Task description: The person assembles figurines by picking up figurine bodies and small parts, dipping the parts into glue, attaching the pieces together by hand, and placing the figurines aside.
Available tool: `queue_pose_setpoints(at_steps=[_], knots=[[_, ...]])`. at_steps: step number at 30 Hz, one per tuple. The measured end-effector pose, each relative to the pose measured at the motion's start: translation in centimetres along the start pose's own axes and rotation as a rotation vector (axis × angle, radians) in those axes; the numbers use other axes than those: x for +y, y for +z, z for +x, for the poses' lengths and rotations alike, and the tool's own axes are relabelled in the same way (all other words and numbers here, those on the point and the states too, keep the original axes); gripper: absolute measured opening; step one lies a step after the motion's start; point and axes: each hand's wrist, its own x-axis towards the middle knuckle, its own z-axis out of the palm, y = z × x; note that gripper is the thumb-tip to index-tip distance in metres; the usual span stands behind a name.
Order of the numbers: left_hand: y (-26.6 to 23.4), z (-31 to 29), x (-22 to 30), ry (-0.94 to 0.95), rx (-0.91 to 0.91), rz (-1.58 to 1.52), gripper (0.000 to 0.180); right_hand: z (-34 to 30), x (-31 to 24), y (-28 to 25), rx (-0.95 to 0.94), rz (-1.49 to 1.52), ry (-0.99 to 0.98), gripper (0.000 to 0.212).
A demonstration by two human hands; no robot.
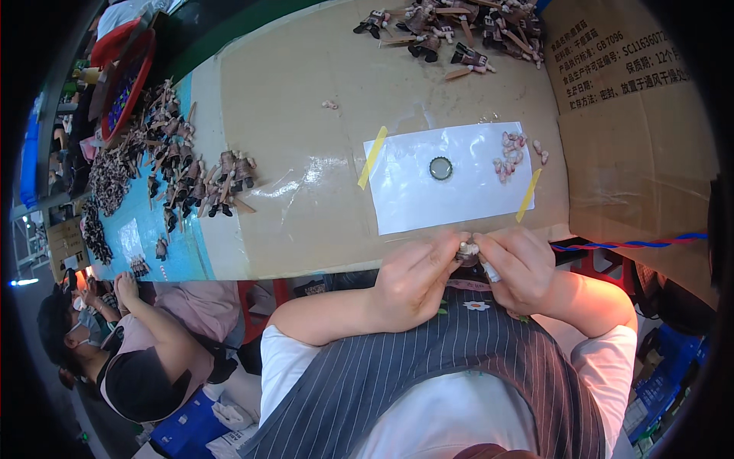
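Observation:
My left hand and my right hand meet just past the near edge of the table. Both are closed, pinching a small brown-and-pale figurine between their fingertips. Fingers hide much of it. A white bit shows at my right fingers; whether it is a wrap or a held piece is unclear. Beyond my hands, a white paper sheet is fixed down with yellow tape. On it sits a bottle cap, its hollow side up. Small pinkish pieces lie at the sheet's right end, a few of them off it.
Figurines with flat wooden sticks are heaped at the far side and at the left. A cardboard box walls the right side. A red basket stands far left. Another person works at the left. A red-and-blue twisted cable runs at right.

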Motion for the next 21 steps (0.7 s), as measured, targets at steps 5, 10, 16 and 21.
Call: queue_pose_setpoints(at_steps=[5, 10, 16, 21], knots=[[0.2, -0.1, 0.0, 0.073, 0.038, 0.100, 0.054, -0.7, -0.2, 0.9, 0.045, -0.044, -0.013, 0.049], [-0.2, 0.2, 0.1, 0.082, 0.034, 0.133, 0.054, -0.7, -0.2, 1.6, 0.090, -0.057, -0.024, 0.049], [-0.6, 0.6, -0.2, 0.137, 0.024, 0.186, 0.053, -0.5, 0.0, 2.0, 0.136, -0.081, -0.047, 0.046], [-0.5, 0.8, -1.0, 0.203, 0.020, 0.213, 0.049, -0.6, 0.2, 2.4, 0.170, -0.082, -0.056, 0.041]])
